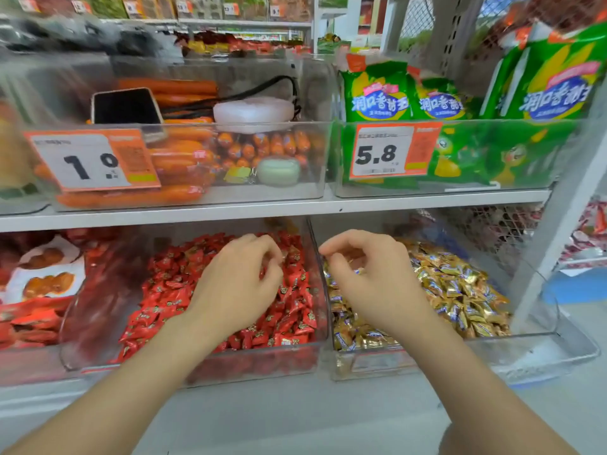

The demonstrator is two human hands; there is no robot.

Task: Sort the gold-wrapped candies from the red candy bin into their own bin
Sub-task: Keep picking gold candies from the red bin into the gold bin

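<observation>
The red candy bin (98,307) sat on the lower shelf, heaped with red candies (170,290), and no gold piece could be made out among them (any left were probably buried). Over that heap hung the left hand (239,280), fingers curled and tips drawn together. Whether it pinched a candy could not be told.

Just across the two bins' touching walls, the right hand (371,277) hovered with thumb and forefinger curled toward each other. Its hold was equally unclear. Beneath it lay the gold-wrapped candies (460,290), piled in their own bin (542,349).

A slack pinch during the crossing would likely drop a gold piece back among the reds, where it could sink out of sight. A hasty grab might carry a red one across too. A piece let go near the low front lip could tumble to the floor.

The gold candies lay jumbled, their long axes sharing no direction. Both bins ran lengthwise from front to back.
</observation>
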